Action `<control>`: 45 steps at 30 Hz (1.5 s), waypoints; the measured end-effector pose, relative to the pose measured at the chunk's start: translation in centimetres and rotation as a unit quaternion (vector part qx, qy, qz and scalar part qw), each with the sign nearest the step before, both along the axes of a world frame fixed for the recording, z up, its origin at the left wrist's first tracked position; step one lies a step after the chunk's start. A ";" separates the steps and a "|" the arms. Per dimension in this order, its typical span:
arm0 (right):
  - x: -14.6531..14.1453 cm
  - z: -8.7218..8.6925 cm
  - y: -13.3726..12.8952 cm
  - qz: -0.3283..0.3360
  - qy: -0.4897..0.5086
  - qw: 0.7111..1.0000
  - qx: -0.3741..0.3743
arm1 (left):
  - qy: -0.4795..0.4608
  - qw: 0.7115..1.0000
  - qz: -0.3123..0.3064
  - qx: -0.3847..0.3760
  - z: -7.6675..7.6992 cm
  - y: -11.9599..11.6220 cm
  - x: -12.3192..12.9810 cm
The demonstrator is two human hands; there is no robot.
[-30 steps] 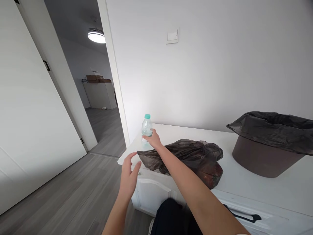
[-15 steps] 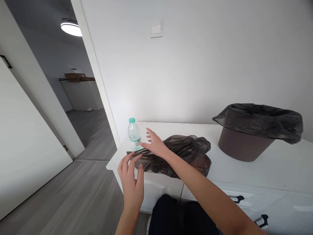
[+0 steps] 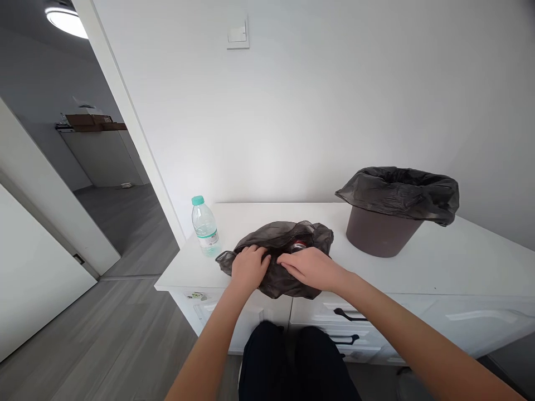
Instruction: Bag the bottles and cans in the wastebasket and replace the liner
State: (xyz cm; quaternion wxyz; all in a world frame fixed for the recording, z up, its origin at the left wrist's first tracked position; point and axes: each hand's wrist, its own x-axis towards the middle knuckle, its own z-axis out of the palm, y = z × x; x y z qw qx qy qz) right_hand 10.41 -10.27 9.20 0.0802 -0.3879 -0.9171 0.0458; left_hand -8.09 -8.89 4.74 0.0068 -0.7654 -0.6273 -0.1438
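Observation:
A thin black plastic garbage bag lies bunched on the white cabinet top. My left hand closes on its left part, fingers curled into the film. With fingers pressed together, my right hand pinches the bag's front edge near the middle. Between folds of the bag shows the silver end of a can with a red rim; the rest of it is hidden. Left of the bag stands a clear plastic bottle with a mint-green cap, upright and apart from both hands.
A brown trash can lined with a black bag stands on the right of the cabinet top. Black drawer handles stick out in front. Behind rises a white wall with a light switch; a doorway opens at left.
Both hands have moved onto the garbage bag and taken hold of it; the right hand has left the bottle's side. The bag is drawn together, and a can end now shows. The view has shifted.

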 end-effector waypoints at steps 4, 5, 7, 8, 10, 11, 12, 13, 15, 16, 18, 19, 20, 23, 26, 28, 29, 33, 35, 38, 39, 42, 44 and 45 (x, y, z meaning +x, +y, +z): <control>2.3 0.1 -1.7 -0.024 -0.025 0.999 -0.035 | 0.050 0.999 0.002 0.009 -0.6 2.0 -0.2; 2.9 -0.2 -2.0 -0.034 -0.030 0.998 -0.044 | 0.065 0.998 0.006 0.016 -0.8 2.4 -0.3; 4.1 -1.0 -2.4 -0.057 -0.036 0.996 -0.061 | 0.095 0.995 0.021 0.027 -1.0 3.3 -0.4; 4.6 -1.5 -2.5 -0.070 -0.035 0.994 -0.071 | 0.112 0.993 0.037 0.026 -1.1 3.7 -0.5; 5.6 -2.5 -2.7 -0.097 -0.022 0.991 -0.088 | 0.142 0.987 0.079 0.008 -1.2 4.6 -0.8; 6.1 -3.1 -2.8 -0.109 -0.008 0.990 -0.092 | 0.153 0.983 0.099 -0.004 -1.1 5.0 -1.0; 6.4 -3.8 -2.9 -0.119 0.011 0.988 -0.094 | 0.160 0.980 0.115 -0.015 -1.0 5.4 -1.2; 6.7 -4.4 -2.9 -0.126 0.032 0.987 -0.092 | 0.162 0.978 0.125 -0.023 -0.8 5.7 -1.4; 6.9 -5.6 -3.2 -0.139 0.075 0.984 -0.083 | 0.161 0.977 0.134 -0.031 -0.4 6.1 -1.7; 6.9 -6.2 -3.3 -0.146 0.094 0.982 -0.078 | 0.160 0.977 0.136 -0.032 -0.2 6.2 -1.7; 6.6 -7.2 -3.6 -0.168 0.126 0.976 -0.066 | 0.153 0.978 0.136 -0.030 0.2 6.1 -1.7; 6.3 -7.6 -3.7 -0.181 0.142 0.972 -0.057 | 0.149 0.979 0.134 -0.027 0.5 6.0 -1.7; 6.0 -7.9 -3.9 -0.193 0.160 0.967 -0.047 | 0.145 0.981 0.131 -0.022 0.8 5.8 -1.6; 4.9 -8.5 -4.2 -0.201 0.226 0.953 -0.022 | 0.118 0.987 0.111 0.007 2.0 5.0 -1.3; 3.7 -8.5 -4.4 -0.169 0.295 0.940 -0.012 | 0.066 0.994 0.071 0.058 3.8 4.0 -1.0; 2.9 -8.4 -4.5 -0.151 0.331 0.931 -0.009 | 0.020 0.995 0.053 0.078 5.0 3.4 -0.8; 2.6 -8.3 -4.6 -0.145 0.347 0.927 -0.008 | -0.010 0.996 0.049 0.079 5.6 3.1 -0.8; 1.3 -7.9 -3.9 -0.136 0.403 0.905 -0.002 | -0.171 0.983 0.011 0.061 6.9 2.5 -0.9; 0.6 -7.3 -2.7 -0.123 0.419 0.899 0.008 | -0.242 0.968 -0.018 0.062 7.1 2.2 -1.0; -0.8 -5.9 0.0 -0.096 0.432 0.896 0.026 | -0.310 0.948 -0.044 0.065 7.2 1.5 -0.7; -1.3 -5.3 1.0 -0.087 0.435 0.896 0.028 | -0.324 0.943 -0.048 0.065 7.2 1.2 -0.6; -2.8 -3.6 3.6 -0.059 0.441 0.895 0.010 | -0.348 0.934 -0.057 0.062 7.3 0.3 -0.1; -3.6 -2.5 4.4 -0.031 0.437 0.899 -0.014 | -0.366 0.927 -0.067 0.054 7.2 -0.2 0.0; -3.8 -2.1 4.6 -0.016 0.436 0.900 -0.024 | -0.382 0.920 -0.074 0.051 7.1 -0.3 0.0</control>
